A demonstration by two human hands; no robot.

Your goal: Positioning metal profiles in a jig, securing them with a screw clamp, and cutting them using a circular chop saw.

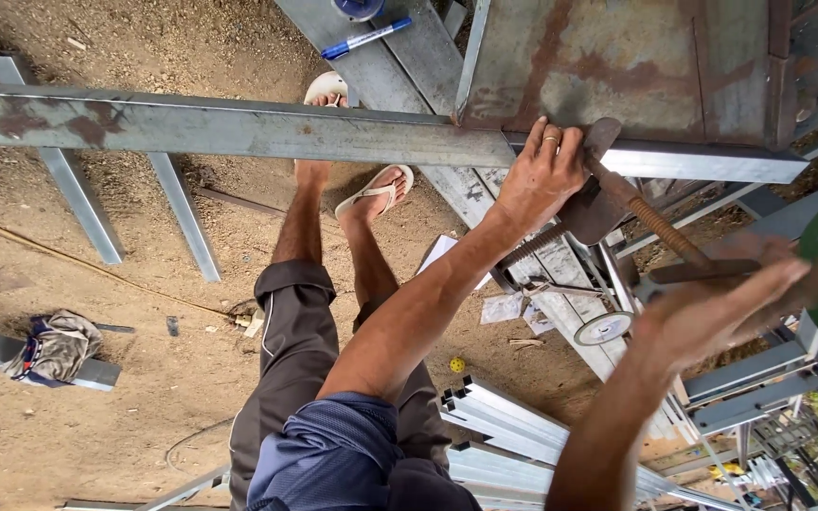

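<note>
Left hand (543, 175): closed over the rusty clamp body (591, 210), fingers curled onto the top edge of the long steel tube (239, 128) where it meets the rusted sheet-metal box (617, 66).

Right hand (726, 303): blurred, palm open and fingers spread, lying across the clamp's crossbar handle (702, 272). Cannot tell whether it grips the handle or only pushes on it.

Clamp: sits under the left palm and runs back toward the right hand as a threaded screw (660, 225).

Handling, by judgement: clamp is heavy, rigid iron, rough with rust, so little slip. Best held by the frame with one hand and by the crossbar ends with the other. Tube is stiff, long and probably heavy; its edges look sharp.

Surroundings:
- Below the left forearm: stacked pale metal profiles (508, 431) and a cutting disc (603, 328).
- Beyond the left hand, on a flat plate: blue marker (366, 39).
- Far to the left on the dirt floor: crumpled rag (54, 345) on a short offcut.
- The person's sandalled feet stand directly below the tube.

Obstructions: the box wall crowds the left fingertips; profiles and frames crowd the space under the right hand.
</note>
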